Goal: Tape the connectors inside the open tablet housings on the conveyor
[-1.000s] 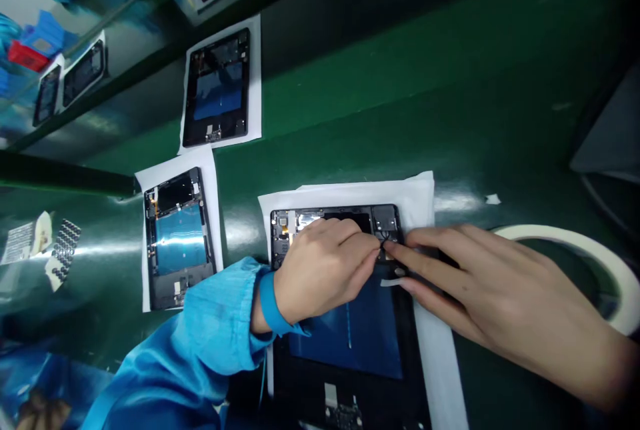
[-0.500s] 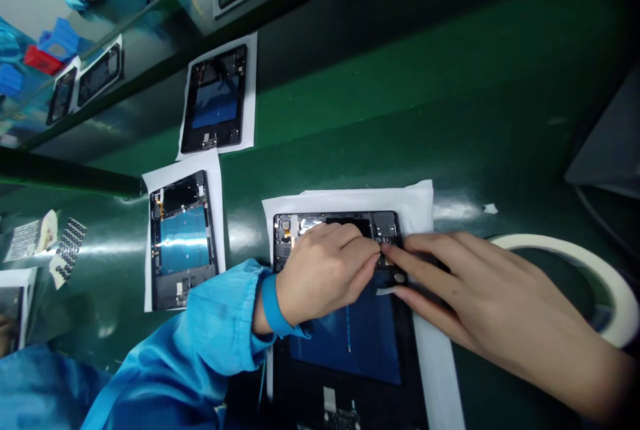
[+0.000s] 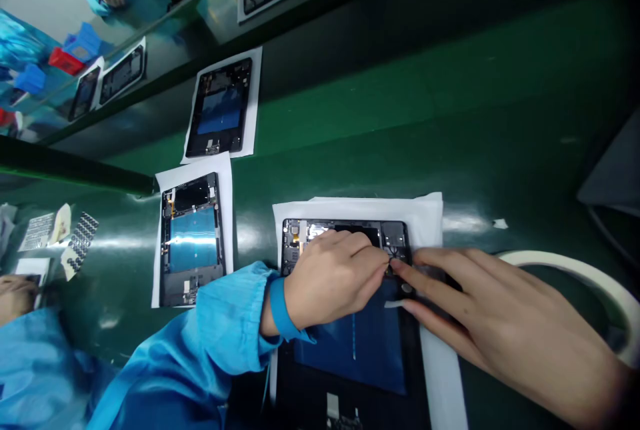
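An opened tablet point(image 3: 354, 357), its blue-filmed battery showing, lies in front of me on a white sheet point(image 3: 443, 363). My left hand point(image 3: 333, 280), in a blue sleeve and wristband, reaches over the tablet's upper part. Its thumb and forefinger are pinched together near the upper right corner; whatever they hold is too small or hidden. My right hand point(image 3: 500, 313) comes in from the right, fingers stretched out and thumb apart. Its forefinger tip meets the left fingertips at the small parts there. A short pale strip point(image 3: 393, 304) juts from the right thumb tip over the tablet.
Two more opened tablets, one nearer point(image 3: 193, 240) and one farther point(image 3: 220, 110), rest on white sheets at the left. A roll of cream tape point(image 3: 565, 263) lies right. A green bar point(image 3: 75, 167) crosses the left side. Another person's hand point(image 3: 17, 298) is at far left.
The view has shifted slightly, so everything appears a little farther right and lower. Both hands keep nearly the same pose at the tablet's corner. At far left, the other person's hand shows more.
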`<state>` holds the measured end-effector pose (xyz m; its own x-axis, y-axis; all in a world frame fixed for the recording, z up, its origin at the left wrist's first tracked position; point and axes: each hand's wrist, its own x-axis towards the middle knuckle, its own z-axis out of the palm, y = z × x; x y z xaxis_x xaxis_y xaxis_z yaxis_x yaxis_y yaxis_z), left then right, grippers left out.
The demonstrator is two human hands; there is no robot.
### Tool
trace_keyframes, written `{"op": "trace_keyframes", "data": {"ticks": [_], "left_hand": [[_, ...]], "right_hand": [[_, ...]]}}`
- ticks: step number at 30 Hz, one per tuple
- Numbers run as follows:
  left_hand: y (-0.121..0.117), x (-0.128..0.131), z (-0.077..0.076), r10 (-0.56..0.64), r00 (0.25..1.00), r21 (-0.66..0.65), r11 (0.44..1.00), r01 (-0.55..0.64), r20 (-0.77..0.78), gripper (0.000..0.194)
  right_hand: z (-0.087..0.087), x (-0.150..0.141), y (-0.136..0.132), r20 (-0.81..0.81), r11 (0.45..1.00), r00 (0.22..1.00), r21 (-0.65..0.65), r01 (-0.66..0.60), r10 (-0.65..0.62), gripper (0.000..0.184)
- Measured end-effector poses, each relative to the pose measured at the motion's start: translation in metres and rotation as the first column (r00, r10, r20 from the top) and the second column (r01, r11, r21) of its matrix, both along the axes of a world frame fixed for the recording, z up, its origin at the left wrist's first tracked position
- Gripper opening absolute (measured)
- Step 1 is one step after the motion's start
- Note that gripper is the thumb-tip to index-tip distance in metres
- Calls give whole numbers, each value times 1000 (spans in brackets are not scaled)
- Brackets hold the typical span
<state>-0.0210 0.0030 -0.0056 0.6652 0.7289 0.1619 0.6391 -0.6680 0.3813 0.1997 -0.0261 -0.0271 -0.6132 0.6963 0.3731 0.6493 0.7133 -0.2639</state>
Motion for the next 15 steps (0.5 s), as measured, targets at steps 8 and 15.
{"op": "trace_keyframes", "data": {"ticks": [8,15], "left_hand": [[0,-1,-1,-5,1000,-14,1000,5,10,27],[2,0,2,11,1000,-31,999,-10,17,28]], "right_hand": [[2,2,2,4,999,1000,-16,-29,29,27],[6,3,5,-11,999,1000,-42,-28,27,27]]}}
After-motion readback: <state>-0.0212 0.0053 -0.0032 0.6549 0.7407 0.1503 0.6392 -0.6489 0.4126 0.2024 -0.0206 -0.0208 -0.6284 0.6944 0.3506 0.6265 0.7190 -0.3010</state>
